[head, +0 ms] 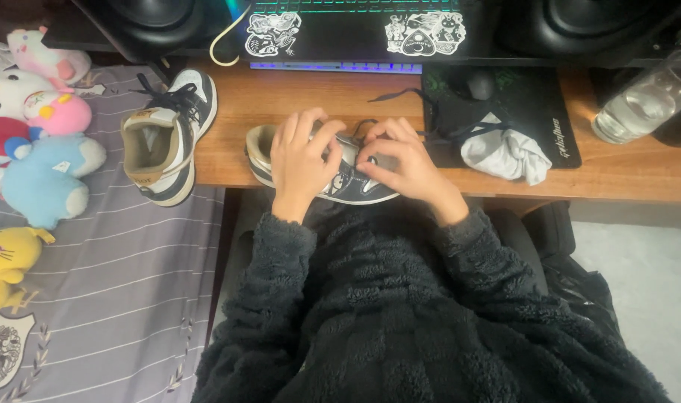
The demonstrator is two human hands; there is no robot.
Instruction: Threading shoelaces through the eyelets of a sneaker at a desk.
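A dark blue and white sneaker [348, 188] lies on its side at the front edge of the wooden desk [296, 97]. My left hand [299, 160] grips its middle from above, fingers curled over the upper. My right hand [404, 164] pinches at the lace area near the toe end. A dark lace [396, 95] trails away across the desk toward the mouse pad. Both my sleeves are dark fuzzy fleece. The matching second sneaker [165, 138] stands upright at the desk's left end, partly over the bed, laces loose.
A black mouse pad [542, 101] holds a mouse [475, 82] and a crumpled black and grey cloth [501, 149]. A clear glass [643, 101] lies tilted at the right. A lit keyboard [340, 66] and speakers sit behind. Several plush toys [42, 149] rest on the striped bed at left.
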